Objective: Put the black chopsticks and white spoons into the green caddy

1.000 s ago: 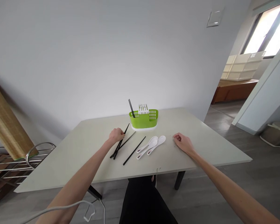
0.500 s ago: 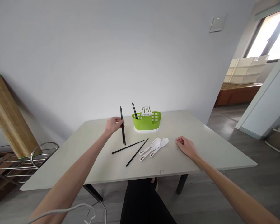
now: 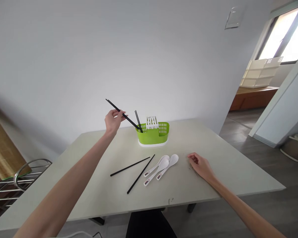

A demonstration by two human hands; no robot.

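Note:
My left hand (image 3: 113, 121) is closed around a pair of black chopsticks (image 3: 114, 106), held tilted with their lower ends at the left rim of a green cutlery basket (image 3: 152, 136). Inside that basket's left part, two more black chopsticks (image 3: 138, 119) stand leaning. My right hand (image 3: 200, 165) rests on the table with its fingers curled, to the right of three white spoons (image 3: 173, 160); whether anything is in it I cannot make out. Left of the spoons lie two loose chopsticks, one slanting (image 3: 140, 174) and one flatter (image 3: 129, 166).
The pale table (image 3: 188, 195) stands against a grey wall. A white slotted piece (image 3: 152, 122) sits on the middle of the basket. At the far left are a metal rack (image 3: 22, 177) and a rolled bamboo mat (image 3: 5, 148).
My left hand has lifted the chopsticks up and left and tipped them from nearly upright to a slant, their lower ends now at the basket. My right hand stays in place on the table.

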